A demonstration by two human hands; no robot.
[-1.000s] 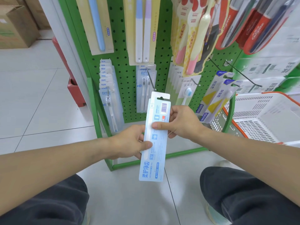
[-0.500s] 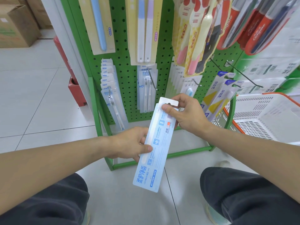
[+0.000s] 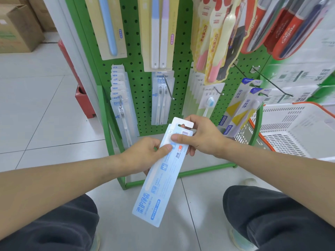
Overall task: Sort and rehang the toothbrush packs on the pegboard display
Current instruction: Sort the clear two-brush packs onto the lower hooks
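Before the pegboard (image 3: 139, 84): a person squats, both knees in dark trousers cut off by the bottom edge.
Hidden: the pack (image 3: 159, 178) has its upper middle covered by both thumbs; its small print is too fine to read.
Cut off: upper packs on the board run out of the top edge; the red Colgate packs (image 3: 288, 28) are clipped at the right corner.
Materials: green perforated metal board with thin wire pegs; white plastic basket (image 3: 297, 131) with an orange rim and slotted walls; glossy tiled floor (image 3: 36, 109); brown cardboard box (image 3: 16, 31) at far left.
Pack: long, flat, pale blue card under clear blister, white hang tab with a slot on top, barcode near the tab, tilted with its bottom end toward the left knee.
Place: held in the air in front of the board's lower edge, off any peg.
Left hand (image 3: 145, 156): fingers grip the pack's left edge, thumb on the face.
Right hand (image 3: 201, 138): fingers pinch the pack just under the tab.
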